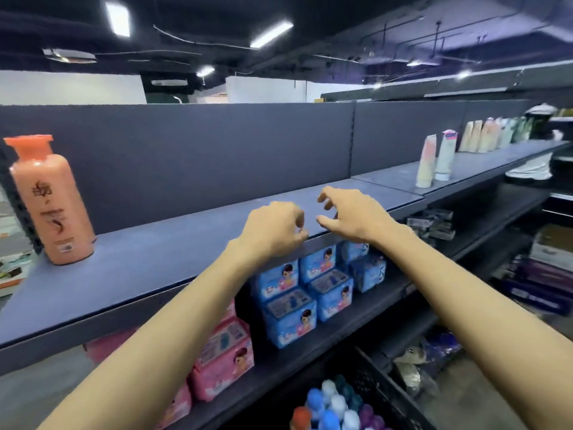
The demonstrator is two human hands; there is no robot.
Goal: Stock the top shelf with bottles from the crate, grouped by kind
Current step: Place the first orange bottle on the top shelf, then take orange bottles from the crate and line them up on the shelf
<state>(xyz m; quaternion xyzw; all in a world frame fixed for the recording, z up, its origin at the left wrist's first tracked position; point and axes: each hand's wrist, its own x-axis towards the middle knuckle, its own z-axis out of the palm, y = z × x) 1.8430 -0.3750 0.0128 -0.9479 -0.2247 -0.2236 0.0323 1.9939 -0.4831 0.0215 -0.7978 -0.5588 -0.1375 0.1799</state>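
An orange bottle with an orange cap stands upright at the far left of the dark top shelf. My left hand hovers at the shelf's front edge with its fingers loosely curled, holding nothing. My right hand is beside it, just above the shelf, fingers spread and bent, also holding nothing. Low in the view a black crate holds several bottles with blue, white, red and purple caps.
Several tubes stand on the top shelf's right section, with more farther back. Blue packs and pink packs fill the shelf below. Dark packages lie to the right. A person stands at the aisle's far right end.
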